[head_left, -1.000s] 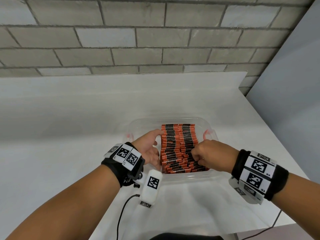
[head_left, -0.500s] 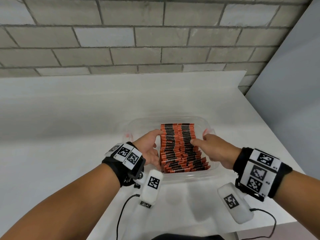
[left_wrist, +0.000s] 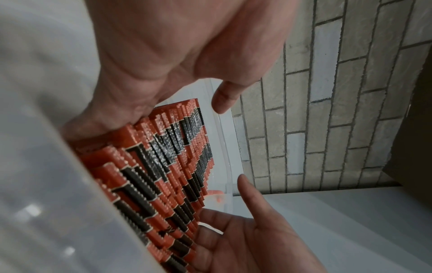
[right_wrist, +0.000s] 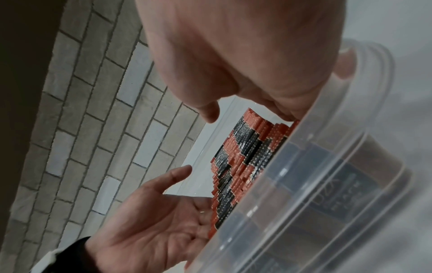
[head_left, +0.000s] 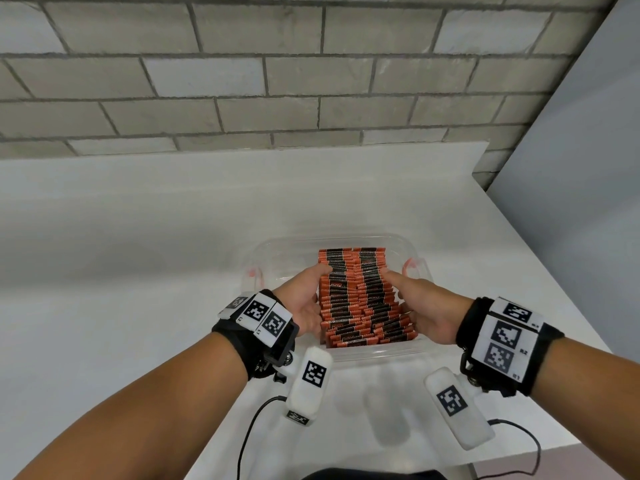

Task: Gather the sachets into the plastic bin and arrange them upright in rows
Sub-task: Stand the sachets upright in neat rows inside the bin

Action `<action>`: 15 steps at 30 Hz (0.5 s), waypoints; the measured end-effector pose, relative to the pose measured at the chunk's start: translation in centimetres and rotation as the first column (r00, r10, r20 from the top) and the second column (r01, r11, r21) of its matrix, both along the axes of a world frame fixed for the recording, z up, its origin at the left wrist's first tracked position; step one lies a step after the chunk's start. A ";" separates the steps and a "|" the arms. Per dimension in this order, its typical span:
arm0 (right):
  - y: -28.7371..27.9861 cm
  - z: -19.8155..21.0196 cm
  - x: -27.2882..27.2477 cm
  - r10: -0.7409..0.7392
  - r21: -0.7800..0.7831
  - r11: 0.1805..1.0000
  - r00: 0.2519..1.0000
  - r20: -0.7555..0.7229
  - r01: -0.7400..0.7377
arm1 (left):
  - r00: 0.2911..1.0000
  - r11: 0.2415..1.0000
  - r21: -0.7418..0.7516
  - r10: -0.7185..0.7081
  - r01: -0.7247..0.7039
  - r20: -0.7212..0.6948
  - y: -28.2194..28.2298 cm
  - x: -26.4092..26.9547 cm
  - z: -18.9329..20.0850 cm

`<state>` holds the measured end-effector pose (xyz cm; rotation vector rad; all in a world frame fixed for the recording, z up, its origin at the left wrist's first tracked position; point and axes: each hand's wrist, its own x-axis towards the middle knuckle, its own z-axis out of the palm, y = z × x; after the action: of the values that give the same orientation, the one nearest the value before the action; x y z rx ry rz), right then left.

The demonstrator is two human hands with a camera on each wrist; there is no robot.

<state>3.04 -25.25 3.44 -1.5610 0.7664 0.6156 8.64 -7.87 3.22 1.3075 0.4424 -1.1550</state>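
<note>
A clear plastic bin (head_left: 381, 237) sits on the white table and holds orange-and-black sachets (head_left: 356, 296) standing on edge in two packed rows. My left hand (head_left: 317, 277) lies flat against the left side of the rows, fingers straight. On the right side my right hand (head_left: 396, 280) presses the rows with its palm, index finger pointing forward. In the left wrist view the left palm (left_wrist: 175, 55) touches the sachets (left_wrist: 163, 166), with the right hand (left_wrist: 245, 240) opposite. The right wrist view shows the right hand (right_wrist: 245, 55), the sachets (right_wrist: 240, 157) and the bin wall (right_wrist: 327, 184). The near sachets lean slightly.
A grey brick wall (head_left: 311, 81) rises behind the table. A grey panel (head_left: 588, 202) stands along the table's right edge. The bin has red handle clips (head_left: 410, 266) at both ends. Wrist-camera cables (head_left: 249, 427) trail over the table's front edge.
My right hand uncurled from a fist at the near end of the right row and moved to lie flat along the rows' right side. The left hand stayed put.
</note>
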 end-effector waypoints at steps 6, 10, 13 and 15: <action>-0.3 -0.3 0.1 -0.036 0.032 0.999 0.999 -0.006 0.036 | 1.000 0.999 -0.041 0.020 -0.020 -0.001 -0.3 -0.2 -0.1; -0.2 -0.2 0.0 -0.022 0.034 0.999 1.000 -0.005 0.022 | 0.999 0.998 -0.039 0.043 -0.043 0.016 -0.3 -0.5 -0.3; -0.2 -0.3 0.0 -0.016 0.035 0.999 1.000 -0.007 0.016 | 0.998 0.998 -0.030 0.052 -0.051 0.034 -0.5 -0.5 -0.5; -0.2 -0.2 0.0 -0.005 0.034 0.999 1.000 -0.013 0.005 | 0.998 0.999 -0.026 0.047 -0.046 0.040 -0.5 -0.5 -0.5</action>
<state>3.06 -25.41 3.21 -1.5248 0.7652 0.6325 8.17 -8.38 2.68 1.2903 0.4256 -1.0902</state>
